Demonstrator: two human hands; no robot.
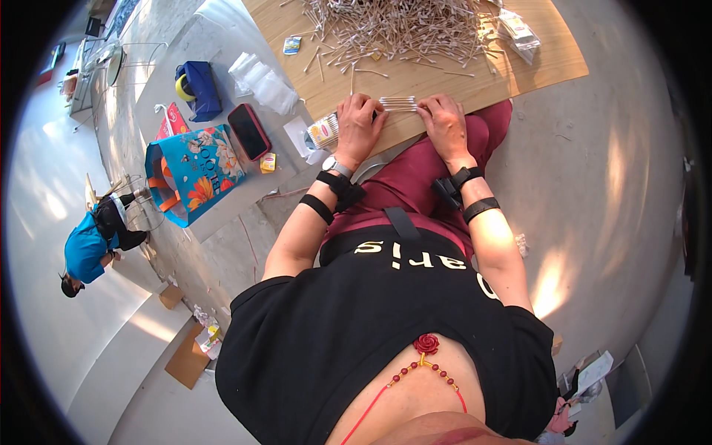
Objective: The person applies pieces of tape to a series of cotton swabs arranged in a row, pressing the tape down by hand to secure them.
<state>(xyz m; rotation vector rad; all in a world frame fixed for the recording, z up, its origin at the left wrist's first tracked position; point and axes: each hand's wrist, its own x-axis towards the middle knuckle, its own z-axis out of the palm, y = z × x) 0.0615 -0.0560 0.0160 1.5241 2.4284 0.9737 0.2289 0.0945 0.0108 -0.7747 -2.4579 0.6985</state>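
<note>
We pinch a small bundle of cotton swabs [399, 103] between our left hand [359, 122] and right hand [445, 122], fingertips closed on each end, resting it on the wooden board [415, 78]. The swabs look very light, thin, stiff in the stem and soft at the tips, so we judge the ends the best hold. Beyond our hands lies a loose pile of swabs [393, 30]; just left sits a filled packet [323, 132].

Bare wooden board [519, 70] lies open right of the hands; the cotton swab pile [393, 26] blocks ahead.
</note>
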